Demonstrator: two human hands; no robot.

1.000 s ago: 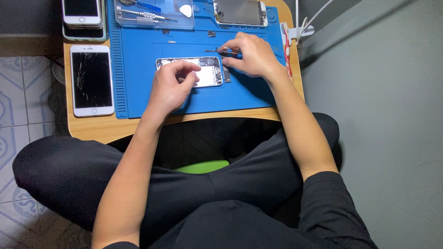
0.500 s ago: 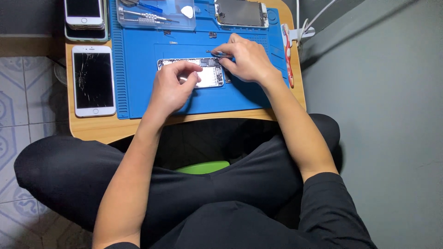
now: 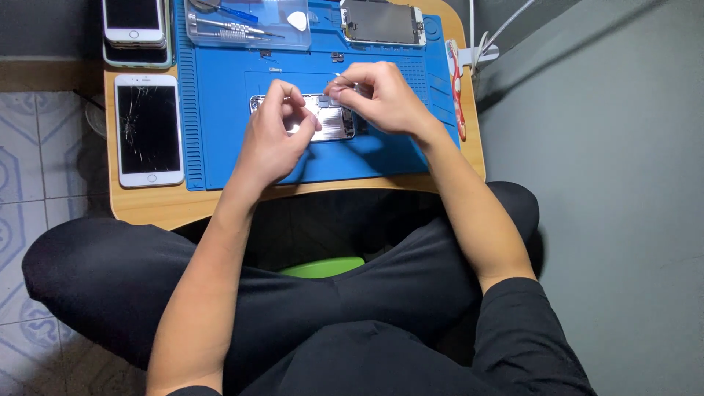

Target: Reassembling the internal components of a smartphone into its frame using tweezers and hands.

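The opened silver phone body with its bare metal inner plate (image 3: 326, 117) lies flat in the middle of the blue rubber repair mat (image 3: 220, 110) on the small wooden table (image 3: 147, 205), where the left hand (image 3: 275, 136) presses on its left end with curled fingers. The right hand (image 3: 381, 95) pinches a thin metal tool (image 3: 343, 79), seemingly tweezers, above the right end. The work probably goes best with the left hand pinning the body and the tool tip moving in small, light strokes.

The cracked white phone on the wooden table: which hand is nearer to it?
Left. The left hand rests on the opened phone, closer to the cracked white phone. The right hand is farther off.
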